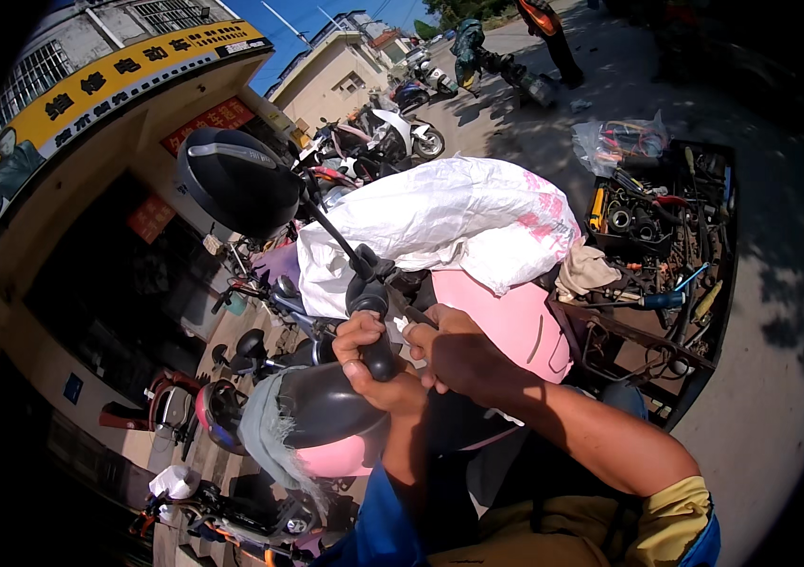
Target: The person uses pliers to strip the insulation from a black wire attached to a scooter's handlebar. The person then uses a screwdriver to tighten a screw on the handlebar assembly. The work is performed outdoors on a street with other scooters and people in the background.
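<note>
My left hand point(369, 350) is wrapped round the black handlebar grip point(381, 362) of a pink scooter point(506, 326). Close beside it, my right hand point(458, 348) is closed in a pinch near the inner end of that grip. A small white piece point(402, 324) shows at its fingertips; what the hand holds is mostly hidden. From the handlebar a thin stem rises to a black rear-view mirror point(236, 184) at upper left. A white woven sack point(440, 203) with pink print drapes over the scooter beyond my hands.
To the right stands a dark metal tool tray point(731, 203) full of tools and parts, with a plastic bag of wires point(621, 142) at its far edge. A scooter's black seat point(331, 406) is at lower left. Parked scooters point(411, 132) and a person point(553, 42) are farther off.
</note>
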Available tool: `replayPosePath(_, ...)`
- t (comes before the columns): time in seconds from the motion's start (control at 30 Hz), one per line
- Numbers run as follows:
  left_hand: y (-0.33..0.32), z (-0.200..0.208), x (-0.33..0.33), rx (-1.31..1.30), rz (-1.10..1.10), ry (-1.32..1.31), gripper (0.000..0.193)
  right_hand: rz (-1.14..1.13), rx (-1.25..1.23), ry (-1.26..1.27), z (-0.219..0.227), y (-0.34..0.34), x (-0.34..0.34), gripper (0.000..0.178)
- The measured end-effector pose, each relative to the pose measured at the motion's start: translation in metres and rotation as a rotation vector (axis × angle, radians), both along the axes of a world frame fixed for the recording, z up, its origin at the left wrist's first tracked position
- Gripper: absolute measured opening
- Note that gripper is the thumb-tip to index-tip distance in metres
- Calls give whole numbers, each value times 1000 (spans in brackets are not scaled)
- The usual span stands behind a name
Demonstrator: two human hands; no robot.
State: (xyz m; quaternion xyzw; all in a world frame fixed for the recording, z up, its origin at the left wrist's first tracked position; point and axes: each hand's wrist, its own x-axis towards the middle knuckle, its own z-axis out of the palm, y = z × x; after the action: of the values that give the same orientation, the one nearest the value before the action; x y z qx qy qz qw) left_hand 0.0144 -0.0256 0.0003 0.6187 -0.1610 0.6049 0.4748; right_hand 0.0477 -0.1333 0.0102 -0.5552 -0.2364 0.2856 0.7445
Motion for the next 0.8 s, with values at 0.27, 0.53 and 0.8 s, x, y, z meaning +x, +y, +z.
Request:
replayPosePath(0.27, 8, -2, -4, 53, -10, 6, 46, -47, -83, -182, 8, -16, -6, 37)
replayPosePath(0.53, 7, -6, 0, 101, -15, -37, 50, -53, -56, -293, 3, -20, -3, 36)
replayPosePath(0.8, 5, -39, -23, -70, 144, 42, 45, -12, -73, -203, 13, -22, -1, 34)
